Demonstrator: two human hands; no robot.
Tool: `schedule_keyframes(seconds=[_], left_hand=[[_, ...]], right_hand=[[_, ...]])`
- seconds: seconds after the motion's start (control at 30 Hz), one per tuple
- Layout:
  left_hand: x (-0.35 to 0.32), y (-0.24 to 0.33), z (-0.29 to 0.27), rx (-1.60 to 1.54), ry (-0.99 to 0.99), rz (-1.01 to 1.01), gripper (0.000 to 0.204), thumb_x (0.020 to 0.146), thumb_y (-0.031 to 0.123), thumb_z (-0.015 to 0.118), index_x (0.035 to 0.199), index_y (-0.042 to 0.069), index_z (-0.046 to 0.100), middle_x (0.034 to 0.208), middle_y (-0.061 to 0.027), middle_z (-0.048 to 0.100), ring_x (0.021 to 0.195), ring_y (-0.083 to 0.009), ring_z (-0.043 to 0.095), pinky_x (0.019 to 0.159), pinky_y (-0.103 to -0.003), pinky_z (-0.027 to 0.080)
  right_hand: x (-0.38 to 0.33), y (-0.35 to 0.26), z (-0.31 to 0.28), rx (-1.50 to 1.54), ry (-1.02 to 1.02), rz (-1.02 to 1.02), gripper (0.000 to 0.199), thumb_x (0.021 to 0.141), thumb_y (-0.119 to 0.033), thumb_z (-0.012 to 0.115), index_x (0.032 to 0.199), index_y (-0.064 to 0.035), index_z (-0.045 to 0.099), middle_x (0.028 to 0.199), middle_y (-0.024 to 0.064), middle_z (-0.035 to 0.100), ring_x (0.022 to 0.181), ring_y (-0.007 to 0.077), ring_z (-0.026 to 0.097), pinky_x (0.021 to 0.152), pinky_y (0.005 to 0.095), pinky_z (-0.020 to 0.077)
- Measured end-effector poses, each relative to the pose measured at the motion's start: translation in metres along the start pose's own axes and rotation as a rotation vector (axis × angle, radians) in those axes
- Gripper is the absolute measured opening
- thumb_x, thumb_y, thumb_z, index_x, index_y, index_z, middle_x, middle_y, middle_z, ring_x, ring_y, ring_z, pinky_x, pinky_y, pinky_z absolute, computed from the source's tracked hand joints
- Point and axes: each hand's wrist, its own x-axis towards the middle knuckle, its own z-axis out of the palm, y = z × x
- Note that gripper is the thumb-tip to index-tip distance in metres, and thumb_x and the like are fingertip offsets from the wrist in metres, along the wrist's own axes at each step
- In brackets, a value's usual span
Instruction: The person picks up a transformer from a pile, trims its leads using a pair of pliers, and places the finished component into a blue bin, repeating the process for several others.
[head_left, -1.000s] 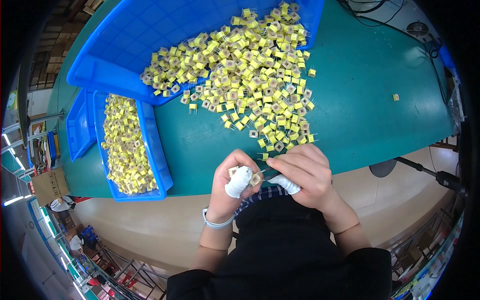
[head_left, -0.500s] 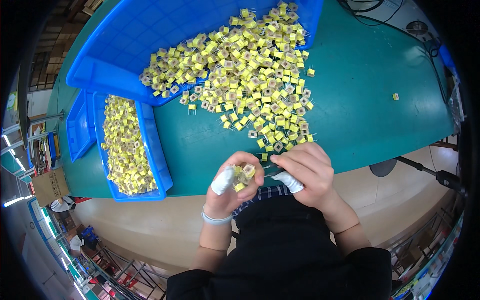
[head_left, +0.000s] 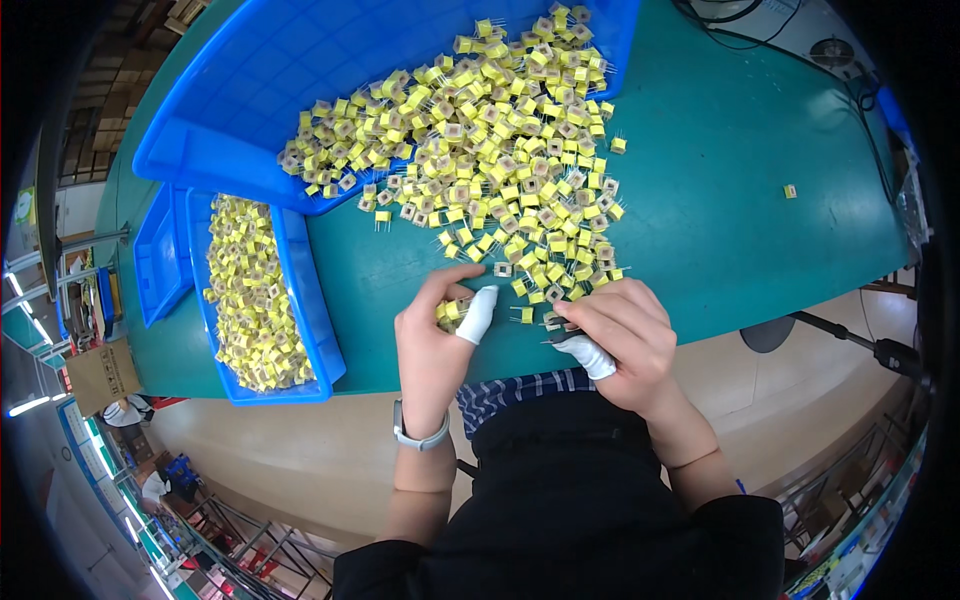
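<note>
My left hand, its thumb wrapped in white, curls around several small yellow transformers with wire pins. Its index finger reaches toward a loose transformer at the near edge of the pile. My right hand, also with a white thumb covering, grips a thin dark tool that looks like tweezers. A transformer is at the tool and fingertips; whether it is gripped or lies on the table I cannot tell. Between the hands another yellow transformer lies on the green table.
A large blue bin lies tipped, with a heap of transformers spilling from it onto the table. A smaller blue bin on the left is full of them. One stray transformer and cables are at the right.
My left hand has turned palm downward and moved up toward the pile, still holding its transformers. My right hand with the tool has shifted slightly right, and a transformer now shows at its fingertips.
</note>
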Motion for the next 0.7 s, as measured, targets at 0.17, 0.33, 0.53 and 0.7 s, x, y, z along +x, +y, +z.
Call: schedule_keyframes(seconds=[0.17,0.33,0.53,0.7], left_hand=[[0.002,0.01,0.007,0.184,-0.028,-0.037,0.034,0.089,0.012,0.081,0.122,0.006,0.076,0.085,-0.009,0.073,0.08,-0.0143,0.07,0.071,-0.031,0.053],[0.005,0.021,0.013,0.392,0.002,0.057,0.03,0.083,0.006,0.08,0.113,0.005,0.076,0.087,-0.0114,0.075,0.075,-0.0218,0.073,0.071,-0.035,0.056],[0.002,0.01,-0.002,0.126,-0.085,0.01,0.022,0.087,0.009,0.081,0.109,0.008,0.076,0.081,-0.0091,0.075,0.069,-0.0163,0.073,0.063,-0.029,0.054],[-0.009,0.005,-0.011,-0.253,-0.165,-0.078,0.021,0.089,0.007,0.08,0.107,-0.001,0.074,0.089,-0.007,0.08,0.083,-0.0132,0.076,0.077,-0.026,0.057]], right_hand=[[0.001,-0.001,0.0,0.009,0.005,-0.001,0.034,0.076,-0.014,0.084,0.105,0.0021,0.079,0.086,0.0108,0.073,0.076,0.028,0.067,0.068,0.0374,0.0506],[0.002,-0.001,0.0,0.009,0.013,-0.005,0.034,0.075,-0.013,0.083,0.105,0.002,0.079,0.086,0.0109,0.073,0.076,0.0278,0.067,0.068,0.0375,0.0506],[0.002,-0.001,-0.001,-0.004,0.005,0.009,0.034,0.076,-0.014,0.083,0.106,0.0005,0.079,0.086,0.0102,0.073,0.076,0.028,0.068,0.068,0.0376,0.0506],[0.003,-0.001,0.002,0.022,-0.074,-0.014,0.035,0.076,-0.015,0.084,0.109,-0.0027,0.08,0.091,0.0078,0.074,0.079,0.0271,0.067,0.07,0.0377,0.0506]])
